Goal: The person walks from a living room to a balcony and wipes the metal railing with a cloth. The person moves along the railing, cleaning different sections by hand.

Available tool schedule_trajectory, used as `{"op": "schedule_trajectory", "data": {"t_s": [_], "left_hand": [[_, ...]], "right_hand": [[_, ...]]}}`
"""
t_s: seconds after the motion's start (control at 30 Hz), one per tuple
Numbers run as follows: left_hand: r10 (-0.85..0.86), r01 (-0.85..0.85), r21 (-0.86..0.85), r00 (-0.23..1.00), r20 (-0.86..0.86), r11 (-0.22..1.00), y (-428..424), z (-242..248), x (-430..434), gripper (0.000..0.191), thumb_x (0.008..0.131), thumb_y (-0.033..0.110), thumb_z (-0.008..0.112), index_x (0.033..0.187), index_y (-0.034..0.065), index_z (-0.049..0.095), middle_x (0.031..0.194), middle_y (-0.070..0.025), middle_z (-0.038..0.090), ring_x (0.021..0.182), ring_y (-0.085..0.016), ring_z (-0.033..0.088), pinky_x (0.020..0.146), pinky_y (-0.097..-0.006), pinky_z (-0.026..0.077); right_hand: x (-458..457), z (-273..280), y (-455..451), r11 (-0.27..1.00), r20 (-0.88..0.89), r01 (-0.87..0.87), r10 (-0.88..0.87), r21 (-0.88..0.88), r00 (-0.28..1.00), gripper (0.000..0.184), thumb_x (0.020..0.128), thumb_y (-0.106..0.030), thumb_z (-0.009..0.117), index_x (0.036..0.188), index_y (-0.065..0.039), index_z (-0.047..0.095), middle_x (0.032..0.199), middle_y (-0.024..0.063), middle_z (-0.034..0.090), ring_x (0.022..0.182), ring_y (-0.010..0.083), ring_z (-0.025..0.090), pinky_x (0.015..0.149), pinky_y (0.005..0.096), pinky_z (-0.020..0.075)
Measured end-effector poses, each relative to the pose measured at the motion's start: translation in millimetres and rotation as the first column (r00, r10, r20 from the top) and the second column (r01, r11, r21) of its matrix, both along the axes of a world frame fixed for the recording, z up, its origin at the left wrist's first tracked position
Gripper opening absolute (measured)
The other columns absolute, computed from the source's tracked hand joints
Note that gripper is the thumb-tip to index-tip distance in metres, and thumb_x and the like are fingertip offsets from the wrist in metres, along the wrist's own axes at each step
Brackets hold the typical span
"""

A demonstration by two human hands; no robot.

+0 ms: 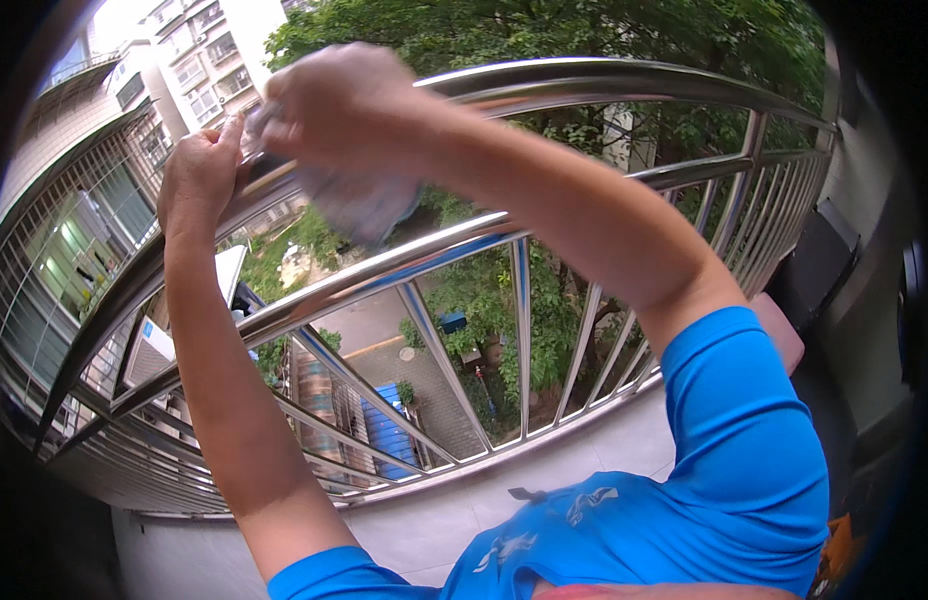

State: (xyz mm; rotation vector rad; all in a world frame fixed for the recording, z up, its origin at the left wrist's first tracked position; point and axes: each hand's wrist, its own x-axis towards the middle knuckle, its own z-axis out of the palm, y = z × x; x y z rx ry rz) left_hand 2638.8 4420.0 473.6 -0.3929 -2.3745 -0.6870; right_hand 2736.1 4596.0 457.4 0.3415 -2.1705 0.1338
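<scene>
A greyish cloth, blurred by motion, hangs below my right hand, which is closed around its upper part. My left hand is close beside it, curled with the thumb up, and a bunched bit of the same cloth shows at its fingertips. Both hands are raised at the stainless steel top rail of a balcony railing. Part of that rail is hidden behind the hands and forearms. Whether either hand touches the rail, I cannot tell.
A lower steel rail runs below the hands, with upright bars down to the pale tiled floor. Trees, a paved lane and buildings lie outside. A dark panel-like object stands on the right.
</scene>
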Motion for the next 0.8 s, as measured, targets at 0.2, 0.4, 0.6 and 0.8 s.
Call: {"op": "schedule_trajectory", "data": {"t_s": [0.2,0.4,0.6,0.8], "left_hand": [[-0.041,0.039,-0.062,0.999,-0.028,0.997,-2.3,-0.4,6.2,0.059,0.091,0.059,0.046,0.092,0.0064,0.073,0.087,-0.0199,0.071,0.089,-0.036,0.068,0.079,-0.0438,0.05],[-0.055,0.051,-0.053,0.995,-0.078,0.997,-1.2,-3.1,7.1,0.064,0.091,0.063,0.045,0.072,0.0063,0.067,0.071,-0.0144,0.067,0.072,-0.029,0.066,0.069,-0.0409,0.048],[-0.143,0.144,-0.007,0.984,-0.103,0.99,-2.0,-5.0,-0.7,0.065,0.092,0.063,0.049,0.063,0.006,0.058,0.051,-0.0032,0.051,0.048,-0.013,0.052,0.052,-0.0295,0.039],[-0.157,0.16,0.041,0.985,-0.068,0.986,-3.2,-3.7,-5.6,0.062,0.093,0.059,0.053,0.06,0.0061,0.054,0.048,0.0001,0.046,0.043,-0.009,0.046,0.047,-0.0267,0.035]], "right_hand": [[6.6,-44.2,21.8,0.962,-0.585,-0.093,0.231,0.258,0.777,0.039,0.077,-0.034,0.076,0.113,-0.027,0.065,0.102,0.0,0.066,0.093,0.0221,0.068,0.074,0.0362,0.0581],[75.1,-64.5,187.5,0.902,-0.692,0.335,-0.059,0.272,0.72,0.039,0.079,-0.029,0.072,0.116,-0.025,0.062,0.108,-0.0028,0.065,0.099,0.0175,0.064,0.085,0.0329,0.0561],[138.6,-78.2,348.3,0.803,-0.714,0.596,-0.414,0.006,0.565,0.029,0.089,-0.027,0.062,0.115,-0.015,0.062,0.106,0.009,0.065,0.098,0.0302,0.062,0.082,0.0414,0.0525],[178.8,-62.8,470.0,0.67,-0.561,0.677,-0.701,-0.306,0.441,0.037,0.093,-0.037,0.058,0.124,-0.017,0.059,0.108,0.0153,0.066,0.099,0.0373,0.063,0.078,0.0446,0.0519]]}}
